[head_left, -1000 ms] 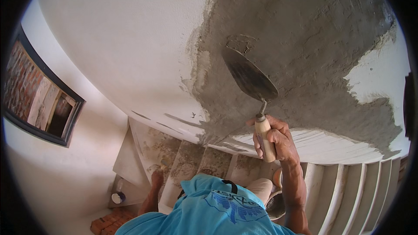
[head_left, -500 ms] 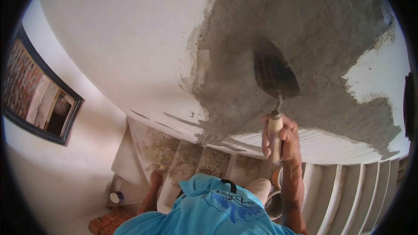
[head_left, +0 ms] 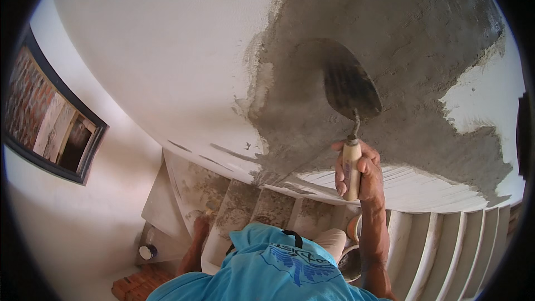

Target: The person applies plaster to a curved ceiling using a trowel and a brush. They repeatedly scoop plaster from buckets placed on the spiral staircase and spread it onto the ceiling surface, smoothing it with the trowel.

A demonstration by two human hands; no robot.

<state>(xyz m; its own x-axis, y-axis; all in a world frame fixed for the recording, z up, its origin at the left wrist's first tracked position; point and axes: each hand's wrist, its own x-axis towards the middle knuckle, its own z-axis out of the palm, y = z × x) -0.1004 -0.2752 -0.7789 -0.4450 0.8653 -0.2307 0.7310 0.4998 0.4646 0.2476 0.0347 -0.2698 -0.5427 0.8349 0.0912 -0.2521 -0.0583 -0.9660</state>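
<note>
My right hand (head_left: 359, 173) is wrapped round the pale wooden handle of a pointing trowel (head_left: 351, 86), its dark blade turned up toward the wall. The blade lies over a broad patch of wet grey mortar (head_left: 412, 39); whether it touches the mortar I cannot tell. A thin ragged edge of mortar borders the white wall (head_left: 167, 50) on the left. Low at the left, my left hand (head_left: 201, 226) hangs over the stair treads, small in view. Its fingers are hardly visible, and a yellowish spot shows just beyond them.
Mortar-stained steps (head_left: 239, 203) run below the wall, with bare stairs (head_left: 423, 245) continuing right. A bucket (head_left: 351, 262) stands beside my right forearm. Red bricks (head_left: 142, 283) and a small white-topped container (head_left: 148, 252) are at lower left. A dark-framed opening (head_left: 92, 150) is in the left wall.
The trowel and my right hand have shifted slightly upward on the wall, and the blade is less blurred. My left hand is nearly where it was.
</note>
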